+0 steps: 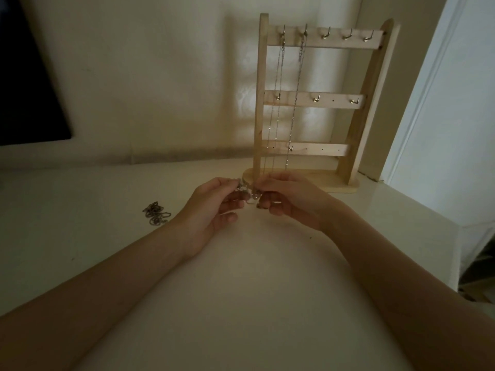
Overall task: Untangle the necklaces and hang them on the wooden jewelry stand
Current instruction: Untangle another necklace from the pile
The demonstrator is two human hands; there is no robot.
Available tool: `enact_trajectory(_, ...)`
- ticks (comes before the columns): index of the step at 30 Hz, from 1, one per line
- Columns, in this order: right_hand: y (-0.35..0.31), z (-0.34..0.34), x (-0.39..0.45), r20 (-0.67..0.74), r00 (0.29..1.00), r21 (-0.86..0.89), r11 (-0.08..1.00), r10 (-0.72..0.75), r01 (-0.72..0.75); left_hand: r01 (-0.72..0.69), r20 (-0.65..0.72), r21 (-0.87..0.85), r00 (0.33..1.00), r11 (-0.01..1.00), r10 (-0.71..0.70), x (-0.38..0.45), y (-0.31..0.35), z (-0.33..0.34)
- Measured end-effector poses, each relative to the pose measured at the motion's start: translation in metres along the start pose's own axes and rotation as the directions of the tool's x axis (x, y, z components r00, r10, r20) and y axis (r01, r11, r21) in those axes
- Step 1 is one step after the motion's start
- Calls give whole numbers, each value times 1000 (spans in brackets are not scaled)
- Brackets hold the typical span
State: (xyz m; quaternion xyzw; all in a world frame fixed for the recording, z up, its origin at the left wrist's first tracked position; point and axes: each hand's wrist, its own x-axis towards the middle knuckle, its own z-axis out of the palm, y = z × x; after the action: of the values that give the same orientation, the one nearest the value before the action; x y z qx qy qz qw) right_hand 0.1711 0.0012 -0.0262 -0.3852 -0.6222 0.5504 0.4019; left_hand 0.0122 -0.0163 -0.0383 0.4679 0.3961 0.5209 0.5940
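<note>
Two necklaces already hang on the wooden stand, which I see upright at the desk's far edge, toward the right corner, against the wall.

Item 1: thin chain, on the first hook from the left of the top rail, falling past the lower rails to the base.

Item 2: heavier chain, on the second hook, hanging just beside the first.

Item 3: tangled chain, held above the desk just in front of the stand's base, between both hands. I cannot tell how many strands it holds.

Item 4: left hand, fingers curled, thumb and fingertips pinching the left side of the tangle.

Item 5: right hand, fingers curled likewise, pinching the right side; the two hands nearly touch.

Item 6: loose heap of chain, lying on the desk to the left of the left hand, apart from it.

Item 7: dark panel, on the wall at the far left.
</note>
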Motion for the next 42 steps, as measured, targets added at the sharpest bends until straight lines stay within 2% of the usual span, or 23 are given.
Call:
enact_trajectory(6,2,0,-1,30,999,-13,999,-38,38,-61,60,14,996,998,60,-2,-4,0)
enact_trajectory(11,3,0,0,27,998,-42,998,-53,54,-119,43,115,992,986,115,-1,-7,0)
enact_trajectory(15,3,-2,1,25,1000,-8,1000,-19,19,-102,-22,41,994,994,103,0,-6,-2)
enact_trajectory(19,2,-1,1,33,999,5,1000,21,-21,-82,1,28,997,996,82,0,-5,-2)
enact_trajectory(22,3,1,2,57,997,21,998,52,-53,-89,32,83,996,993,87,0,-6,1)
enact_trajectory(27,6,4,5,40,994,13,995,101,-102,-229,43,332,973,915,228,1,-11,3)
enact_trajectory(31,6,4,7,1,997,97,992,79,-79,-240,-33,270,966,932,258,5,-11,6)
enact_trajectory(33,6,5,9,-28,998,148,987,63,-58,-285,-22,329,951,901,309,6,-11,8)
enact_trajectory(37,8,6,10,-144,988,183,983,52,-25,-356,73,542,922,761,380,7,-15,7)
enact_trajectory(39,6,3,8,-138,990,220,976,30,1,-364,82,603,914,710,398,9,-17,3)
enact_trajectory(42,5,3,5,-107,994,164,986,14,3,-366,58,604,906,708,419,9,-16,0)
